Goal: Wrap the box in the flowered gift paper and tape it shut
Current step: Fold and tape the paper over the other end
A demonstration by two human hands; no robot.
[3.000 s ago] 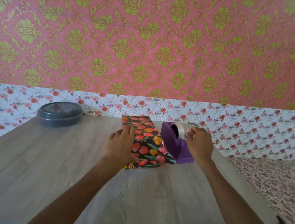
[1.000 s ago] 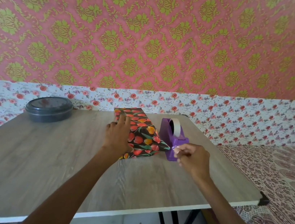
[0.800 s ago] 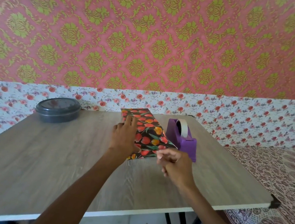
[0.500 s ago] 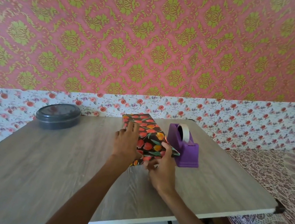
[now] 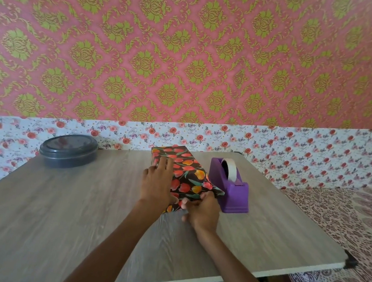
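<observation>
The box (image 5: 187,172), covered in dark paper with red and orange tulips, lies on the wooden table (image 5: 51,205) near the far edge. My left hand (image 5: 157,182) rests flat on its top left side, holding it down. My right hand (image 5: 201,210) is at the box's near end, fingers pressed against the folded paper flap there; any piece of tape under the fingers is hidden. A purple tape dispenser (image 5: 229,187) with a white roll stands just right of the box.
A round dark lidded container (image 5: 68,150) sits at the table's far left. The wall runs along the table's far edge. The table's right corner (image 5: 349,262) borders a patterned cloth surface (image 5: 346,235).
My right hand left the tape dispenser, drew back toward me, then moved left to the box's near end. My left hand stayed on the box.
</observation>
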